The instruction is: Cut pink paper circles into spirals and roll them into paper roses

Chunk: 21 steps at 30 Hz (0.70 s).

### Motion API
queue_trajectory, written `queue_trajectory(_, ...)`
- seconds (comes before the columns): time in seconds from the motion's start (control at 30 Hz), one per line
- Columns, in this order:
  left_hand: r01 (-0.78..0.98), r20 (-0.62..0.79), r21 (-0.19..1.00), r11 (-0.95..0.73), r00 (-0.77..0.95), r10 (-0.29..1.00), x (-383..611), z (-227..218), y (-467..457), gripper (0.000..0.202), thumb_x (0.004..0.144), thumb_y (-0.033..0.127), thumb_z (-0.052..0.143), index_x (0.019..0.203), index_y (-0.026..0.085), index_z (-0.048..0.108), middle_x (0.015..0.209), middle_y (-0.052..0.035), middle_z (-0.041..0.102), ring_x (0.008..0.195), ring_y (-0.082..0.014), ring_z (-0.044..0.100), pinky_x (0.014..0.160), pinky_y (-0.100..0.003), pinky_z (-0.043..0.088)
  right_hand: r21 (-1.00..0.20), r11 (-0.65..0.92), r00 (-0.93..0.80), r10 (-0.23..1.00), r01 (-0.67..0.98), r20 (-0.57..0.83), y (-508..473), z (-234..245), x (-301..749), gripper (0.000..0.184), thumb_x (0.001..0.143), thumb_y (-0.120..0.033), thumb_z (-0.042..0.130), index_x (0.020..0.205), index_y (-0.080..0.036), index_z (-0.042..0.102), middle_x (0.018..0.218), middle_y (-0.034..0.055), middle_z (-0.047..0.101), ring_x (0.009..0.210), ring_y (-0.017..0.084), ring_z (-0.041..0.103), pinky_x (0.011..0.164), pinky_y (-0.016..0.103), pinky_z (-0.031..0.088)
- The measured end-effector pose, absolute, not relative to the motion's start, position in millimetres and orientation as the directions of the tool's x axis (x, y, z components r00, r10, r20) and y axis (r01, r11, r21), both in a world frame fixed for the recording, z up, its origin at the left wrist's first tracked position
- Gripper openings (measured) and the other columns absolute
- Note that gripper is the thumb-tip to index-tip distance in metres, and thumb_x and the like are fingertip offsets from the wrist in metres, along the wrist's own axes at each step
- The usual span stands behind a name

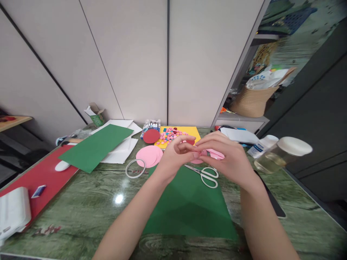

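Note:
Over the far part of a green sheet (187, 213), my left hand (176, 155) and my right hand (230, 157) meet fingertip to fingertip. Both are closed in a pinch on a small pink piece (202, 153), apparently paper, mostly covered by the fingers. Just below them a pair of scissors (208, 177) with white handles lies on the green sheet, blades slightly apart. Pink paper circles (148, 156) overlap left of my left hand, beside a pale ring (135, 169). Behind the fingers, small pink, red and blue pieces (170, 134) are heaped on a yellow sheet (195, 130).
A red paper circle (151, 136) leans by a box of pens (151, 125). Another green sheet (99, 146) covers white paper at left, near a red sheet (40, 184). At right stand a lidded jar (282, 155), a white bottle (262, 145) and a dark flat phone-like object (273, 202).

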<state>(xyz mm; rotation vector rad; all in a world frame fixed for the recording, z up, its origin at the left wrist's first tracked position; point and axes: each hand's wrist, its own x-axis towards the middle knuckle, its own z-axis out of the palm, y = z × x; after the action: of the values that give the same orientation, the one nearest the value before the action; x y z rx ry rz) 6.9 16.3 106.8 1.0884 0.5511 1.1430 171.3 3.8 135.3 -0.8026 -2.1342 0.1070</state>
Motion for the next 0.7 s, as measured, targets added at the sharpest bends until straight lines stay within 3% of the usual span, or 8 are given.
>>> queue_trajectory(0.2,-0.328,0.18,0.945,-0.001,0.517,0.837,-1.3,108.9,16.2,0.042,0.066,0.012,0.068,0.104,0.021,0.053,0.083,-0.0028,0.064,0.081,-0.0172,0.062,0.069,-0.03,0.05,-0.359,0.822,-0.56,0.566,0.442,0.606,2.5,134.8,173.6,0.014,0.08,-0.019,0.062,0.09,-0.026,0.067,0.101,0.0023,0.065,0.097,0.018,0.055,0.08,0.034,0.047)
queue_trajectory(0.43,-0.338,0.218,0.939,-0.062,0.445,0.868,1.5,108.7,15.2,0.042,0.067,0.016,0.07,0.105,0.022,0.052,0.076,-0.0002,0.062,0.08,-0.0145,0.061,0.067,-0.025,0.047,-0.308,0.808,-0.468,0.553,0.501,0.689,4.8,132.2,171.2,0.012,0.076,-0.017,0.065,0.086,-0.024,0.064,0.094,0.0026,0.066,0.093,0.019,0.057,0.081,0.036,0.044)
queue_trajectory(0.7,-0.356,0.201,0.934,-0.035,0.441,0.875,4.0,109.7,14.1,0.038,0.067,0.018,0.069,0.102,0.02,0.055,0.077,-0.0016,0.064,0.077,-0.0144,0.06,0.065,-0.024,0.044,-0.323,0.771,-0.432,0.592,0.548,0.68,2.0,135.6,166.9,0.011,0.075,-0.013,0.062,0.074,-0.021,0.055,0.087,0.0023,0.066,0.086,0.019,0.057,0.077,0.036,0.043)
